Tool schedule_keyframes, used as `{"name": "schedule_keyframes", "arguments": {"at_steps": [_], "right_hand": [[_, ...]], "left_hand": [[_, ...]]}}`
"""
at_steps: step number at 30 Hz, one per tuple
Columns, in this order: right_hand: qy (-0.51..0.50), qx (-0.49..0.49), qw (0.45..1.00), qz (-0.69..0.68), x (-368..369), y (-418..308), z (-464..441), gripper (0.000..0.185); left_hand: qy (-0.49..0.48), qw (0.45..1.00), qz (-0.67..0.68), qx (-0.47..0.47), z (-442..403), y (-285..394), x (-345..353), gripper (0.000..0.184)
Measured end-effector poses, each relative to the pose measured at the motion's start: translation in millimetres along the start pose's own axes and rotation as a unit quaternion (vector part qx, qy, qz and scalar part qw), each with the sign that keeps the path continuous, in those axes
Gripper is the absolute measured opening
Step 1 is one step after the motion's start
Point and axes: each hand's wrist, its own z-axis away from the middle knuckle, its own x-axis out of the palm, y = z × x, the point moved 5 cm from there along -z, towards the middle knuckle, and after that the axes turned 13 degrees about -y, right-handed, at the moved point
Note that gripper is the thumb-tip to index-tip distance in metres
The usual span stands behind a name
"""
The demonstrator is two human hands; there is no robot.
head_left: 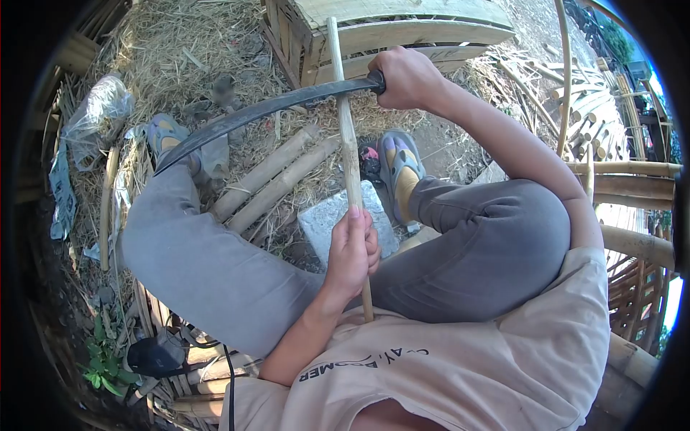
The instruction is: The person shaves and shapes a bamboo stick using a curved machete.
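Observation:
My left hand [352, 248] is closed around the lower part of a pale wooden stick [348, 144]. The stick points away from my body, and its near end reaches my shirt. At the upper right, my right hand [408, 77] grips the handle of a curved machete [259, 113], and the handle itself is mostly hidden by the fingers. The long dark blade sweeps left across the upper part of the stick, its tip near my left shin. Blade and stick appear to meet just left of the right hand. A whitish stone block [323, 223] lies beneath the stick.
Two bamboo poles [277, 176] lie on the straw-covered ground between my feet. A wooden crate [402, 36] stands ahead. Plastic bags [100, 118] lie at left, a black cap-like object [157, 353] at lower left. Cut bamboo pieces [593, 126] are piled at right, near bamboo rails [625, 183].

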Motion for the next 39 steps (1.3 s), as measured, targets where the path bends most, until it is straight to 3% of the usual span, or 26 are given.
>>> {"name": "schedule_keyframes", "arguments": {"at_steps": [6,12,16,22,23,29,35,39], "right_hand": [[0.059,-0.001,0.998,-0.010,0,5,-2,0.019],[0.058,0.107,0.993,0.002,-10,73,-6,0.021],[0.053,0.096,0.993,-0.044,3,73,-7,0.021],[-0.019,-0.057,0.995,-0.082,6,14,2,0.021],[-0.053,-0.045,0.996,-0.062,6,2,3,0.021],[-0.043,-0.011,0.997,-0.071,10,-5,3,0.025],[-0.009,0.000,1.000,-0.025,5,-5,0,0.024],[0.050,0.013,0.998,-0.047,14,35,-11,0.019]], "left_hand": [[-0.003,1.000,-0.003,0.000,2,3,1,0.042],[-0.007,1.000,-0.006,0.000,3,4,2,0.042],[-0.001,1.000,-0.009,0.003,4,3,2,0.042],[0.006,1.000,-0.017,0.000,3,3,3,0.040],[0.007,1.000,-0.017,-0.002,2,2,3,0.040],[0.000,1.000,-0.019,0.015,4,3,6,0.038],[-0.006,1.000,-0.002,0.014,3,1,1,0.037],[-0.015,1.000,0.006,0.017,4,4,2,0.037]]}}
